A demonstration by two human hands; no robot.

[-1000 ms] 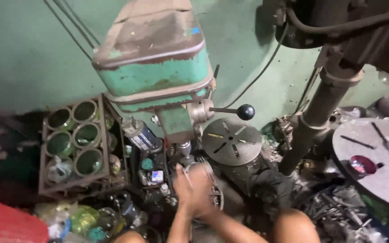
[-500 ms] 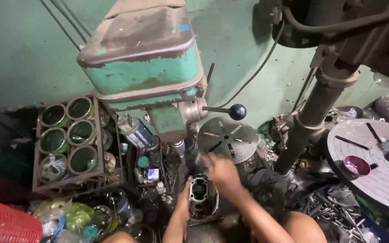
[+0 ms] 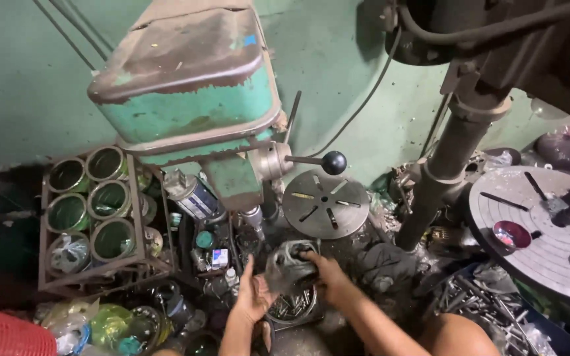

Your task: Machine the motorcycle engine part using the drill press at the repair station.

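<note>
Item in hand: a grey, round metal part [image 3: 290, 269], cylinder-like and blurred by motion, being held under the spindle [image 3: 253, 217] of the green drill press [image 3: 186, 99].
Location: the part is sitting low in the middle of the head view, just above a shallow bowl of small metal pieces [image 3: 291, 308], in front of the slotted round drill table [image 3: 325, 203].
Left hand [image 3: 253, 298]: the palm is pressing against the part's left side, fingers stretched upward and only loosely spread; it is steadying rather than gripping.
Right hand [image 3: 324, 275]: the fingers are curling over the part's top right edge and holding it.
Progress: judging by position alone, the part is being carried or turned between the hands; it is not resting on the drill table, and the ball-ended feed handle [image 3: 333, 162] is standing untouched. Seating of the part is looking undone.
Orientation: the blur is making this uncertain; the open end seems to be facing up and slightly toward the camera.
Long axis: appearing roughly upright, tilting a little toward the person; it cannot be told exactly.
Surroundings: a rack of green tins [image 3: 90, 201] is standing to the left, a red basket [image 3: 8, 333] at lower left, a second machine's column [image 3: 446, 171] and large round table [image 3: 542, 231] to the right.
</note>
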